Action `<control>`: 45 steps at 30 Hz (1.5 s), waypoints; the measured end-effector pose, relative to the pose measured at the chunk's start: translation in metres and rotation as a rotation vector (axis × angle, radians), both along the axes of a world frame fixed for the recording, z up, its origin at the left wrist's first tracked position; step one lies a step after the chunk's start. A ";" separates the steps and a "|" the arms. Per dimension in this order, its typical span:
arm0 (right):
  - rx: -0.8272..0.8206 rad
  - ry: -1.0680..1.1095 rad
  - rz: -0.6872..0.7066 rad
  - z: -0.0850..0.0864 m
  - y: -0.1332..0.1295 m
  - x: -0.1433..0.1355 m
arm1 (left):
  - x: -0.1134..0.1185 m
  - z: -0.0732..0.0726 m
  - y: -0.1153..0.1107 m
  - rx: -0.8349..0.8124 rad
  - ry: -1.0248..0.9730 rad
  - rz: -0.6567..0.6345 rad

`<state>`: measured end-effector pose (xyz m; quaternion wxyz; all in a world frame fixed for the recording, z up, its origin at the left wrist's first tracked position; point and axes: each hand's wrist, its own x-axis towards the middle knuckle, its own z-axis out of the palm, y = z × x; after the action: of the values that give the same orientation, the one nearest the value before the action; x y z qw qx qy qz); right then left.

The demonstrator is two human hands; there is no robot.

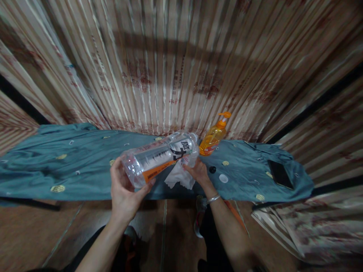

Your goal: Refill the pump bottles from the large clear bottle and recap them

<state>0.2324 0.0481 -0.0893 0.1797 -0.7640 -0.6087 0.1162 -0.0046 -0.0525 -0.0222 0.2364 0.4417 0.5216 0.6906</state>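
Note:
A large clear plastic bottle (155,158), with a silver, black and orange label, is tilted on its side above the cloth. My left hand (124,190) is wrapped round its base end. At the other end, my right hand (200,172) grips a crumpled white tissue (179,177) against the bottle's side. Part of the tissue hangs down below the fingers. The bottle's mouth is hard to make out there. Just right of my right hand lie a small black cap (212,169) and a white round lid (223,178).
A pump bottle (212,139) of orange liquid stands at the back. To the right lies a black phone (280,174). A teal patterned cloth (93,162) covers the narrow table. Striped curtains (170,75) hang behind, and dark poles (317,104) slant at the sides.

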 end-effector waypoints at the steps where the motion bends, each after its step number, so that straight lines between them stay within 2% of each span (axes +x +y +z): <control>1: 0.005 -0.002 0.003 -0.001 0.000 0.000 | 0.000 0.001 0.000 0.001 0.003 -0.004; 8: 0.025 -0.016 0.024 -0.007 0.002 0.003 | -0.001 0.000 -0.003 -0.016 0.042 0.002; 23: -0.028 0.031 0.009 0.007 -0.004 -0.002 | 0.000 0.000 -0.003 -0.021 0.023 -0.012; 36: 0.020 0.041 0.019 0.002 -0.002 0.001 | -0.001 -0.005 -0.002 0.013 0.068 -0.006; 45: -0.016 0.026 0.004 0.006 -0.003 -0.002 | -0.005 -0.009 0.001 0.033 0.088 -0.031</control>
<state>0.2309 0.0452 -0.0830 0.1815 -0.7626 -0.6068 0.1312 -0.0095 -0.0513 -0.0311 0.2166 0.4837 0.5131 0.6751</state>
